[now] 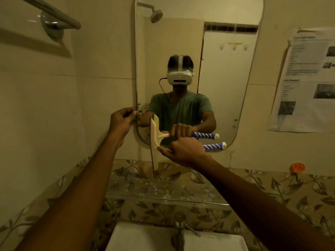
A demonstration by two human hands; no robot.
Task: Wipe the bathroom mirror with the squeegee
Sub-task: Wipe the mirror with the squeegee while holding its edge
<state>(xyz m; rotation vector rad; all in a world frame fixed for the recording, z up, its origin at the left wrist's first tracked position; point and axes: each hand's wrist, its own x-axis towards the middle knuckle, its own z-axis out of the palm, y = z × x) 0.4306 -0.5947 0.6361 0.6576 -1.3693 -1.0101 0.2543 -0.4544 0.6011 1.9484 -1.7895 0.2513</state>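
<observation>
squeegee against the lower left of the mirror

right hand (183,151) is closed around the squeegee (155,142) handle, near where the cream neck meets the blue-and-white striped grip, which sticks out to the right of the fist. the cream head stands upright, its dark rubber edge running vertically and laid against the lower left part of the mirror (226,87); the blade's lower end reaches below the mirror's bottom rim, over the wall. the tool's double shows in the glass just above and behind it.

left hand (123,120) is curled at the mirror's left edge, fingers bent around or against a small metal bracket there; whether it truly grips the bracket cannot be told.

below the mirror runs a glass shelf (163,189) against leaf-patterned tile. lower still, a white sink (136,238) with a metal tap (179,229). a towel rail (52,13) is fixed high on the left wall, a printed sheet (304,78) hangs on the right wall, and an orange hook (297,168) sits below it.
</observation>
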